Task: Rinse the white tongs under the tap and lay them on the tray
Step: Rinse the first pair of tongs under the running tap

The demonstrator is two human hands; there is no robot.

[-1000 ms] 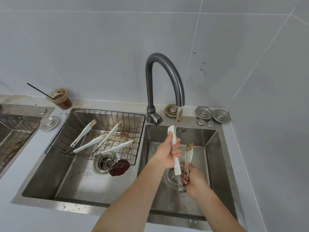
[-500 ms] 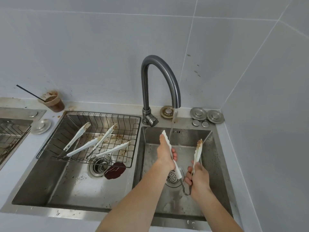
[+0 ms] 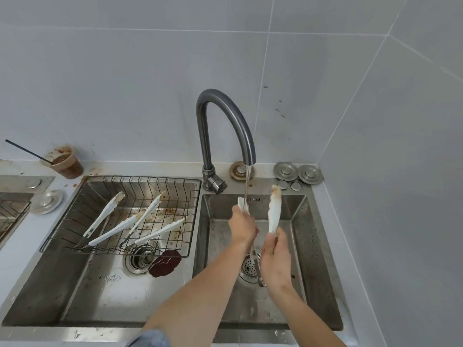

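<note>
Steel sink basin (image 3: 309, 236) lies beneath both hands. The right hand (image 3: 275, 261) grips the stained arm of the white tongs (image 3: 274, 214) low down. The left hand (image 3: 243, 225) has slid up the other arm and grips it just under the tip, which now sits in the stream from the tap (image 3: 204, 136). Left of the hands, the wire tray (image 3: 125, 177) holds other tongs (image 3: 112, 231).

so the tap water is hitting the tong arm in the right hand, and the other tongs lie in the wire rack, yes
No: the head view shows the water hitting the tong arm in the left hand; the right hand holds the other arm beside the stream. The other tongs do lie in the wire rack.
</note>
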